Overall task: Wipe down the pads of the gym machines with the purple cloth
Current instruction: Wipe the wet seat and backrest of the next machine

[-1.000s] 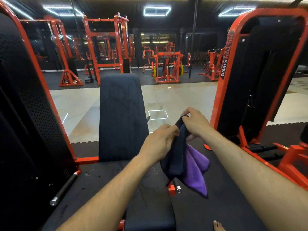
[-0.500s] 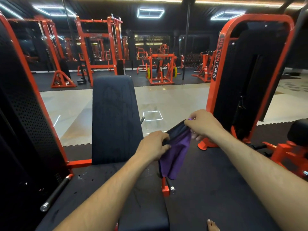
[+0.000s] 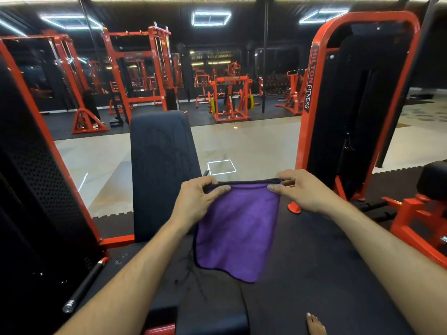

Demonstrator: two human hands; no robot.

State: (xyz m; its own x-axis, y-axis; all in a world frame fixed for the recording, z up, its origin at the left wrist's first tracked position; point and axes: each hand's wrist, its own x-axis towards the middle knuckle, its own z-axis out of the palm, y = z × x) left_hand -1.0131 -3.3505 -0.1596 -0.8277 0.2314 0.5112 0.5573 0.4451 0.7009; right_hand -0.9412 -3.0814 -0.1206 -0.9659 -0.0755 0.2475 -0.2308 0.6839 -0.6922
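The purple cloth (image 3: 238,228) hangs spread flat between my hands, its dark-edged top hem stretched level. My left hand (image 3: 197,201) pinches the hem's left corner and my right hand (image 3: 300,192) pinches its right corner. The cloth hangs in the air in front of the upright black back pad (image 3: 162,170) of the machine ahead, just right of it. The black seat pad (image 3: 210,308) lies below the cloth, partly hidden by my left forearm.
A red-framed black weight stack housing (image 3: 358,105) stands to the right, another perforated housing (image 3: 36,189) to the left. A black handle bar (image 3: 84,286) sticks out low left. Black rubber matting (image 3: 314,274) covers the floor, with my bare foot (image 3: 314,323) on it. More red machines (image 3: 229,97) stand far back.
The cloth was bunched and hanging from both hands held close together. My hands have moved apart and pulled it open into a flat sheet. The camera has also shifted a little.
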